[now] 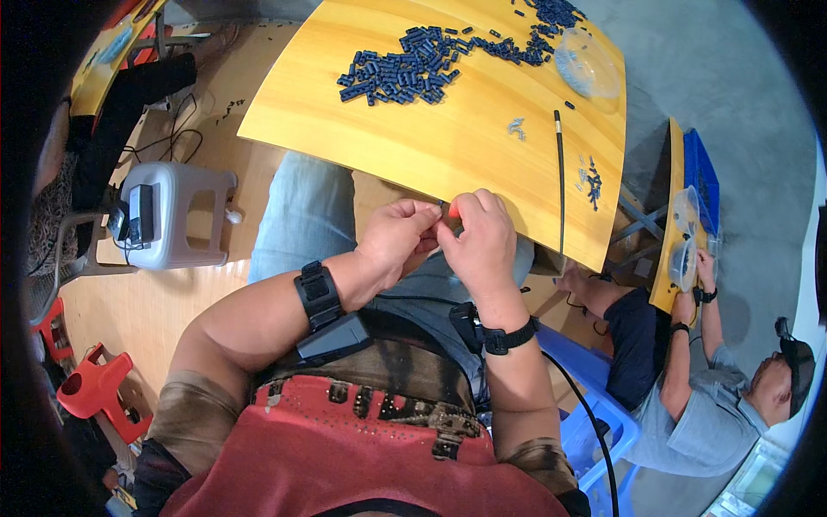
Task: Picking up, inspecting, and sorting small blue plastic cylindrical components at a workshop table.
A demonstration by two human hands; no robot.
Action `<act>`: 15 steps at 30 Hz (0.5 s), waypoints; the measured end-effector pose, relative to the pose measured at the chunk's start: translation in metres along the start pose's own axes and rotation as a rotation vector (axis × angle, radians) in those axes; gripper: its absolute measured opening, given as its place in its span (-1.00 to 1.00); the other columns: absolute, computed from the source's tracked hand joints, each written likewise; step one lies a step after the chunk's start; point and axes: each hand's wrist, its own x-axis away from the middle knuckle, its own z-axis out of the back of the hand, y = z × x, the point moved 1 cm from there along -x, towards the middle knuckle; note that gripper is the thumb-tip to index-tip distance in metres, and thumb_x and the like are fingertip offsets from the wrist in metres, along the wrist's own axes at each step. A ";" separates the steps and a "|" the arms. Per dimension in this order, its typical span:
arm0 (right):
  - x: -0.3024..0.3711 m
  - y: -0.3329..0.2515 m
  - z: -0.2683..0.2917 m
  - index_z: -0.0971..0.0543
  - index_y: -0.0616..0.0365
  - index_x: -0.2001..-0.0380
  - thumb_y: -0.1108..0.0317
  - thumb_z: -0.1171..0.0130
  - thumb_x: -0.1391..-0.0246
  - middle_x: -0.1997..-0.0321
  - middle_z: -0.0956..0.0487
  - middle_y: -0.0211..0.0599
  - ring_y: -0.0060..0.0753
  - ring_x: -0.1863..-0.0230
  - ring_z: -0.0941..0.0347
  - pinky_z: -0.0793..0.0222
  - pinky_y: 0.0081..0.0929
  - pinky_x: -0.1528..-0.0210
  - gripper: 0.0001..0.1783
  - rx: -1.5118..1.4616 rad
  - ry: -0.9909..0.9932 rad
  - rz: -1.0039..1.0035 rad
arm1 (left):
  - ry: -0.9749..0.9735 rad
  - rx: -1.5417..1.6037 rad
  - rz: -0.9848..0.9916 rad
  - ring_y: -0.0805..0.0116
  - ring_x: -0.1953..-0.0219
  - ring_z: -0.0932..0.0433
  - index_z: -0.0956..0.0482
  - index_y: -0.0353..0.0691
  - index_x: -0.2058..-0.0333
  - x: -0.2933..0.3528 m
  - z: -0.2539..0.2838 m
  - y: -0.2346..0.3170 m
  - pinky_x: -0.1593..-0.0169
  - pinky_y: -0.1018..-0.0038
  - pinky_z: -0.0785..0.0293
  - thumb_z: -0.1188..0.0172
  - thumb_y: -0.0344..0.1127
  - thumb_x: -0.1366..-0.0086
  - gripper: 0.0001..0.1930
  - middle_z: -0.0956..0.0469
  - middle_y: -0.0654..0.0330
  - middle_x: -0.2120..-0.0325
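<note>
A pale grey plastic stool [177,228] stands on the wooden floor [202,297] at left, with a dark box [140,214] on it; a red stool [103,395] is nearby. At right, a co-worker in a grey shirt [693,435] and dark cap [801,370] reaches to a clear tub [687,209], near a blue tray [702,172].

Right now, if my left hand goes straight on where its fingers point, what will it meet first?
Probably the right hand, which is just ahead of the left hand; they may already touch. A small dark piece seems to sit between their fingers, but depth there is unclear.
</note>
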 end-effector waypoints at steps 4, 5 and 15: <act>-0.002 0.003 -0.001 -0.38 0.14 0.63 0.42 -0.25 0.34 0.53 -0.36 -0.18 -0.06 0.39 -0.33 -0.26 -0.20 0.39 -0.78 -0.028 -0.007 0.005 | 0.034 -0.025 0.009 0.44 0.42 -0.51 -0.46 -0.30 0.35 -0.006 0.000 -0.003 0.28 0.52 -0.52 0.04 -0.33 -0.32 -0.83 -0.50 0.20 0.45; -0.003 0.004 -0.001 -0.38 0.13 0.65 0.42 -0.26 0.34 0.54 -0.36 -0.19 -0.07 0.40 -0.33 -0.26 -0.20 0.39 -0.78 -0.041 -0.014 0.007 | 0.039 -0.011 0.027 0.50 0.48 -0.46 -0.47 -0.29 0.37 -0.007 0.001 -0.004 0.34 0.59 -0.45 0.02 -0.34 -0.31 -0.84 -0.48 0.23 0.51; -0.008 0.006 0.001 -0.39 0.11 0.66 0.43 -0.27 0.35 0.57 -0.39 -0.23 -0.10 0.44 -0.35 -0.25 -0.22 0.44 -0.78 -0.068 -0.035 0.013 | 0.183 0.033 -0.037 0.50 0.57 -0.41 -0.48 -0.34 0.42 0.002 -0.017 0.001 0.45 0.56 -0.39 -0.02 -0.40 -0.27 -0.86 -0.47 0.24 0.56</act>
